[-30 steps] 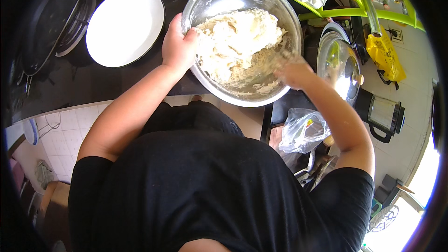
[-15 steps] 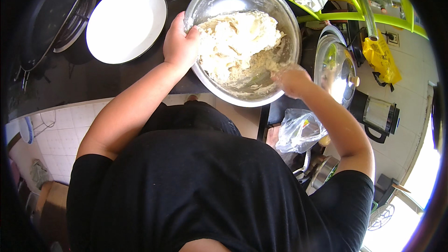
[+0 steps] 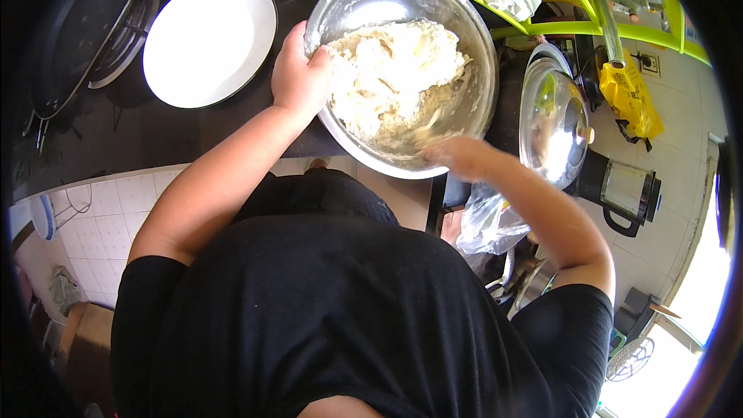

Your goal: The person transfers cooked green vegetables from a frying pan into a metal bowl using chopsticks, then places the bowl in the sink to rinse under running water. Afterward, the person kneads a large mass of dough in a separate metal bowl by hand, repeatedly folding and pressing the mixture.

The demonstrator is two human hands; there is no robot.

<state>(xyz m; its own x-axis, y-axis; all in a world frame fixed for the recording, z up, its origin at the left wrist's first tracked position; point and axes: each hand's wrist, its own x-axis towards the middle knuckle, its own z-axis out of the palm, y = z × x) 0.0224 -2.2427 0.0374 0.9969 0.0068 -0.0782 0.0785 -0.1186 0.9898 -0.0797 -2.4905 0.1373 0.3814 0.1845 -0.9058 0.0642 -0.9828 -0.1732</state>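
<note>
A shiny metal mixing bowl (image 3: pixel 481 39) stands at the front of the dark counter. In it lies a rough, lumpy pale dough (image 3: pixel 395 70), with looser crumbs and smears toward the near right. My left hand (image 3: pixel 300 77) grips the bowl's left rim, its thumb over the edge and its fingers hidden outside. Over the near right rim, my right hand (image 3: pixel 460 156) reaches into the bowl beside the dough. Motion smears its fingers, and whether they hold something cannot be made out.
Left of the bowl is a white plate (image 3: pixel 209 40), with a black pan (image 3: pixel 81 27) beyond it. A green rack (image 3: pixel 596 29) rises behind right. To the right are a glass lid (image 3: pixel 553 120), a clear plastic bag (image 3: pixel 487 224) and a blender jug (image 3: pixel 623 190).
My right hand has swept left and toward me along the bowl's near right side. My left hand stays on the rim, and the dough looks much the same.
</note>
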